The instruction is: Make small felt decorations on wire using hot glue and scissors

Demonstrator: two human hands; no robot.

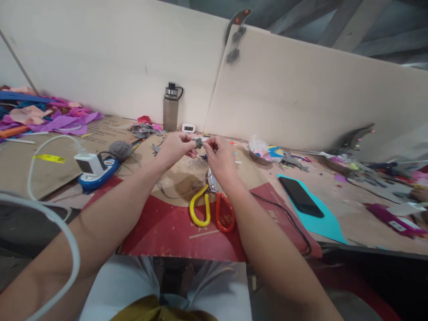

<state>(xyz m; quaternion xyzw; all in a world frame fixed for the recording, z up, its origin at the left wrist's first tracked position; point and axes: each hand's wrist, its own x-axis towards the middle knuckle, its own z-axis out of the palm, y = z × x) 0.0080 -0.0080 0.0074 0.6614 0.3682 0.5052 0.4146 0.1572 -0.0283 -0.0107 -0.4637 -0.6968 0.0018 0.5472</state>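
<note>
Both my hands meet above the middle of the worktable, pinching one small grey felt piece (198,142) between their fingertips. My left hand (177,148) grips it from the left, fingers curled. From the right, my right hand (219,156) pinches the same piece. Beneath my right wrist lie scissors (214,207) with one yellow and one red handle, resting on a red and tan cardboard sheet (157,227).
A grey water bottle (170,107) stands at the back wall beside a small white timer (188,128). A charger on a blue base (95,171) and a grey yarn ball (120,150) sit left. A black phone (301,196) lies on teal paper at right. Coloured paper scraps (43,113) pile far left.
</note>
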